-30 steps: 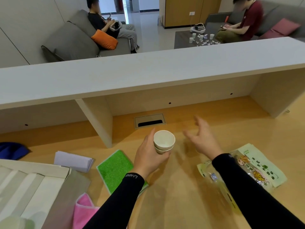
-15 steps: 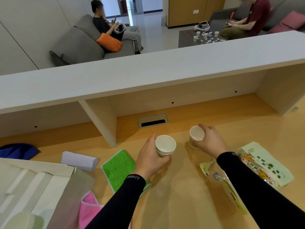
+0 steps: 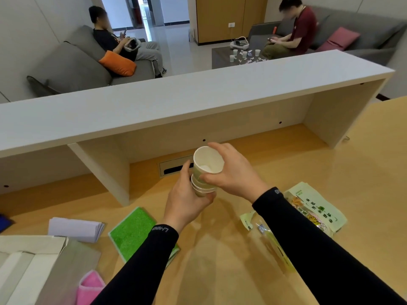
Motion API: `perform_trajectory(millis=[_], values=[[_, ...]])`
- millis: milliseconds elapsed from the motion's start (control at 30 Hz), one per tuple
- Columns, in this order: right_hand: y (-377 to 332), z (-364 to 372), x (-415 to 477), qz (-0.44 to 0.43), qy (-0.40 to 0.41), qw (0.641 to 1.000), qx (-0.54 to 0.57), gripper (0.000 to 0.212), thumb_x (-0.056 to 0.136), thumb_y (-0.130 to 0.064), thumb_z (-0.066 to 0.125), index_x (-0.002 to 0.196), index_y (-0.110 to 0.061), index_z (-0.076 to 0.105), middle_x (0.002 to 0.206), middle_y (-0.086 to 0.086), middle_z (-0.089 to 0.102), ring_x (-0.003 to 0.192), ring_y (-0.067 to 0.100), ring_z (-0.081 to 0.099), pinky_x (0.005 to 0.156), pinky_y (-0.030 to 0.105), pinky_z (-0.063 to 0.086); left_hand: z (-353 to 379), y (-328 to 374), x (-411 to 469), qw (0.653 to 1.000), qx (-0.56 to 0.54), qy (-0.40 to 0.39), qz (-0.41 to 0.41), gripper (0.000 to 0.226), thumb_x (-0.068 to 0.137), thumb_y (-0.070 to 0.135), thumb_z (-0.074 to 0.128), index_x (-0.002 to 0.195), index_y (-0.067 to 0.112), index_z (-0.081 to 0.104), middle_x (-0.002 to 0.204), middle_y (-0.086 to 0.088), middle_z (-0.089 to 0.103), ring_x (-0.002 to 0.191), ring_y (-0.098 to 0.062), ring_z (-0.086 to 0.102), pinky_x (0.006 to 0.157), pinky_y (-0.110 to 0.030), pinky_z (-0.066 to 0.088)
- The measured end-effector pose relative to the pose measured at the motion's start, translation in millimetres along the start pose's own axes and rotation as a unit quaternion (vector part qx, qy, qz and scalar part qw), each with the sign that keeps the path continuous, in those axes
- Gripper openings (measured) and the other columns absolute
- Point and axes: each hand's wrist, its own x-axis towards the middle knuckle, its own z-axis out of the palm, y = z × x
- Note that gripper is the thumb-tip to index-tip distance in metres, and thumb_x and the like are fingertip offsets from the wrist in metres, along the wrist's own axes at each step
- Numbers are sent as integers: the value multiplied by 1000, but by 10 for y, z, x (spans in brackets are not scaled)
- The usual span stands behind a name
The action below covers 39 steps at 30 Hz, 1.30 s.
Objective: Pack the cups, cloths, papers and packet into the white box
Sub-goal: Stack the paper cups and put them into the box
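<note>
The cups [image 3: 203, 179] are up in the air above the middle of the table [image 3: 231, 260], held between both hands. The left hand [image 3: 185, 199] is wrapped around the bottom of a small nested stack, thumb up one side and fingers closed under the base. The right hand [image 3: 235, 175] grips the top cup [image 3: 208, 160] by its wall, thumb in front and fingers curled behind the rim; that cup sits tilted, its open mouth facing the camera, its lower end inside the stack.

Below the left forearm a green cloth [image 3: 134, 230] lies flat on the table. Left of it sits a folded bundle of white papers [image 3: 76, 228]. At the lower left corner is the white box [image 3: 26, 267], its flaps open, and just beside its near edge a pink cloth [image 3: 90, 287] is partly in view. A bit of something dark blue [image 3: 4, 222] shows at the left edge; I cannot tell what it is. On the right, partly under the right forearm, lies the packet [image 3: 317, 208], pale green with printed writing and a clear part toward the near end.

Behind the hands a white shelf [image 3: 176, 102] runs across the table. Beyond it, two people sit on grey sofas.
</note>
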Motion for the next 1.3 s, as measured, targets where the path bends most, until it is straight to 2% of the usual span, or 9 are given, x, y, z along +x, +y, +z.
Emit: perform_trajectory(millis=[167, 300, 467, 667, 767, 900, 1067, 1167, 1300], values=[[27, 15, -54, 5, -20, 1000, -11, 78, 72, -37, 72, 141, -23, 38, 134, -2, 47, 120, 17, 47, 95, 30, 40, 31, 6, -58, 1000, -10, 9, 23, 89, 65, 30, 79, 139, 32, 30, 125, 11, 57, 111, -15, 58, 82, -29, 49], [57, 122, -100, 18, -70, 997, -6, 79, 76, -35, 68, 145, -21, 31, 142, 2, 41, 129, 19, 42, 96, 26, 36, -3, 78, -85, 999, -8, 21, 38, 97, 67, 31, 79, 147, 25, 24, 146, 4, 44, 131, -17, 45, 102, -33, 42], [-47, 265, -178, 0, -115, 984, 133, 75, 89, -41, 54, 151, -24, 15, 157, -3, 21, 140, 13, 28, 107, 25, 30, -185, 89, -178, 997, -1, 66, 48, 97, 69, 36, 78, 148, 21, 24, 151, 1, 38, 135, -17, 41, 107, -33, 40], [-459, 486, -95, -25, -71, 968, 238, 49, 94, -37, 47, 140, -21, 42, 132, 2, 58, 118, 17, 56, 100, 45, 47, -717, -42, -418, 982, 14, 187, 33, 90, 68, 40, 81, 142, 15, 38, 142, -1, 49, 128, -17, 46, 103, -26, 38], [-879, 686, -110, -67, -100, 960, 255, 42, 93, -38, 45, 132, -21, 52, 123, 3, 65, 112, 17, 60, 95, 46, 50, -1101, -210, -640, 971, 32, 238, 6, 88, 63, 40, 84, 137, 14, 45, 132, 0, 56, 118, -16, 50, 98, -19, 38], [-1522, 1002, -219, -117, -127, 947, 271, 26, 97, -30, 43, 116, -28, 59, 106, -10, 66, 106, 12, 61, 94, 37, 50, -1658, -449, -1042, 953, 28, 299, -23, 84, 65, 36, 83, 136, 11, 45, 130, 1, 55, 116, -4, 47, 86, 5, 29], [-2244, 1522, -448, -142, -164, 941, 261, 27, 95, -33, 45, 116, -26, 60, 106, -8, 68, 101, 15, 62, 89, 42, 52, -2309, -853, -1571, 948, 59, 308, -53, 91, 63, 56, 69, 141, 17, 39, 132, -1, 53, 117, -15, 52, 93, -31, 48], [-2633, 1903, -628, -149, -180, 943, 236, 28, 93, -34, 45, 115, -30, 63, 108, -8, 69, 102, 15, 63, 88, 44, 53, -2671, -1229, -1874, 950, 77, 294, -68, 81, 72, 44, 74, 140, 18, 39, 132, -1, 53, 118, -17, 51, 95, -36, 48], [-3039, 2425, -878, -101, -202, 946, 234, 29, 95, -24, 45, 87, -42, 65, 86, -23, 67, 86, 4, 63, 82, 35, 54, -3086, -1807, -2192, 967, 88, 233, -61, 51, 72, 52, 69, 116, 33, 52, 113, 8, 62, 104, -14, 59, 85, -41, 53]])
